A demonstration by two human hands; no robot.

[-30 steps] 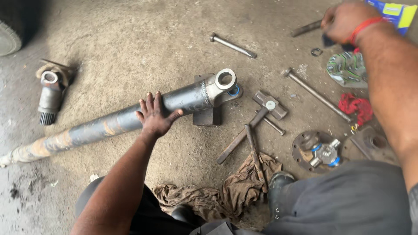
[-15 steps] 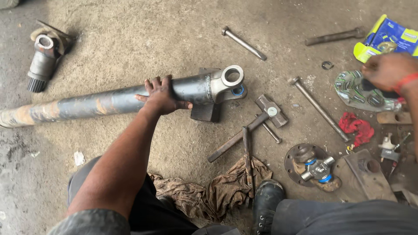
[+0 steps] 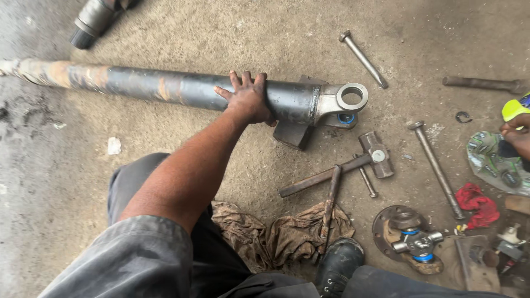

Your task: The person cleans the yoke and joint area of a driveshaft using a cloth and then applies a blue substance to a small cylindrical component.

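Observation:
A long dark steel drive shaft (image 3: 165, 85) lies across the concrete floor, with a grey yoke eye (image 3: 351, 97) at its right end. My left hand (image 3: 248, 99) is wrapped over the top of the shaft just left of the yoke, fingers draped across it. At the frame's right edge my right hand (image 3: 518, 135) is half cut off. It reaches over a round patterned dish (image 3: 488, 163) of small parts and touches something dark there. Whether it grips that piece is unclear.
A hammer (image 3: 375, 154) and a chisel (image 3: 331, 198) lie below the yoke. Long bolts (image 3: 361, 58) (image 3: 436, 165), a rod (image 3: 480, 83), a red rag (image 3: 475, 201), a cross joint on a flange (image 3: 417, 240), a brown rag (image 3: 287, 234), my boot (image 3: 337, 265) and another yoke (image 3: 94, 19) surround me.
My right hand came down from the upper right to the dish of parts. The left hand stayed on the shaft while my view shifted closer.

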